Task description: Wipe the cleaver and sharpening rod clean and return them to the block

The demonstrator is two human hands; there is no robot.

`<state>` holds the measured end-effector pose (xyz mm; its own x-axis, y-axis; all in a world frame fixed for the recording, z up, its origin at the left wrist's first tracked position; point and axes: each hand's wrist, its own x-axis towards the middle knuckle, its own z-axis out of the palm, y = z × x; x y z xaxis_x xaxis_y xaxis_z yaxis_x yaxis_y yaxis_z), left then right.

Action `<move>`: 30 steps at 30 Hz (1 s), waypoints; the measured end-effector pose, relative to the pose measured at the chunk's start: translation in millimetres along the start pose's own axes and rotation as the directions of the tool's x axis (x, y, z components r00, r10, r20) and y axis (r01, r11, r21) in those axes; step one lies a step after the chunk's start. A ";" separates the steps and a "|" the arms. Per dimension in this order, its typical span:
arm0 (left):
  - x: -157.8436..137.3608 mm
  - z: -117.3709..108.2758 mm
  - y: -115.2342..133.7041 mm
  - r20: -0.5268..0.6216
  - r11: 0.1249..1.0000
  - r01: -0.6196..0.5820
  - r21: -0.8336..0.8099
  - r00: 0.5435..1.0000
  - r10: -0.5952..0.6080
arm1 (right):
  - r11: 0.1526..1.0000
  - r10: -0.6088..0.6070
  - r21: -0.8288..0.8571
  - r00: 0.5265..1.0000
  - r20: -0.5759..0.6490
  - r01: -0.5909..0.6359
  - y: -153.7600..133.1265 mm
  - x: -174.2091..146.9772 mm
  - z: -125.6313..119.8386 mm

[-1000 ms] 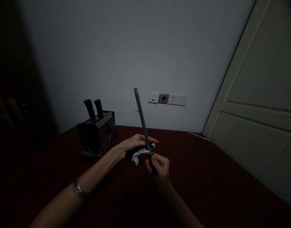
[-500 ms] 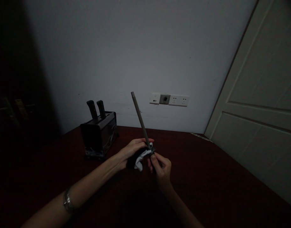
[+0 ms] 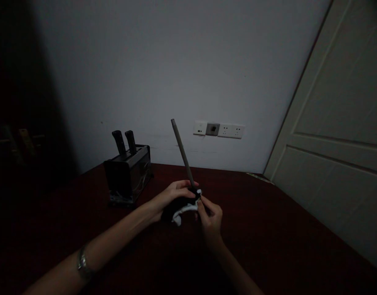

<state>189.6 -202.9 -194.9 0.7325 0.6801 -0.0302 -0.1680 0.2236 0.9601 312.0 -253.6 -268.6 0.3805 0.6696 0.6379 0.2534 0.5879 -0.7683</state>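
Sharpening rod [image 3: 182, 152], grey and slim, held above the middle of the dark red table [image 3: 268, 229], tip tilted up and to the left against the pale wall [image 3: 164, 65]. Base of rod wrapped in a black and white cloth [image 3: 182, 206]. Left hand [image 3: 171, 196] closed round cloth and lower rod, fingers curled over the top. Right hand [image 3: 210, 217] clamped on the handle end just below the cloth, fingers together. Watch [image 3: 82, 264] on left wrist.

Compared with half a second earlier: rod a touch more upright, cloth bunched lower and further under the left hand, left forearm drawn slightly back; knife block unmoved.

Knife block [image 3: 128, 174] to the left, near the wall, well apart from both hands, two dark handles standing up from it. Sockets [image 3: 218, 130] on wall behind the rod. No writing legible anywhere; scene too dim.

Table's far edge meeting the wall; right edge running beside a pale door [image 3: 339, 135]. Open tabletop right of the hands and in front of them.
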 end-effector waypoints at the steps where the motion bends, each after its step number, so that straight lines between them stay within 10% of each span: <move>1: 1.3 2.7 0.2 -0.013 1.000 0.003 0.023 1.000 -0.003 | 0.999 -0.031 -0.021 0.999 -0.016 0.031 0.3 0.4 -0.5; 16: 5.2 -14.7 8.4 0.040 0.988 0.062 0.140 0.997 -0.069 | 0.998 0.021 0.048 0.993 0.116 -0.027 3.1 -3.7 -3.8; 22: 20.0 -55.0 -0.9 -0.143 0.936 0.027 0.351 0.989 0.025 | 0.971 0.127 0.196 0.990 0.068 -0.138 3.9 -3.1 -1.6; 30: 21.9 -63.7 -75.5 0.029 0.353 -0.076 0.933 0.991 0.134 | 0.921 0.187 0.335 0.980 0.065 -0.197 12.2 -3.9 1.9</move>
<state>176.3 -160.5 -285.7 0.7224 0.6831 0.1071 0.5008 -0.6238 0.6001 312.0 -248.2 -280.4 0.3628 0.7954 0.4855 -0.1399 0.5616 -0.8155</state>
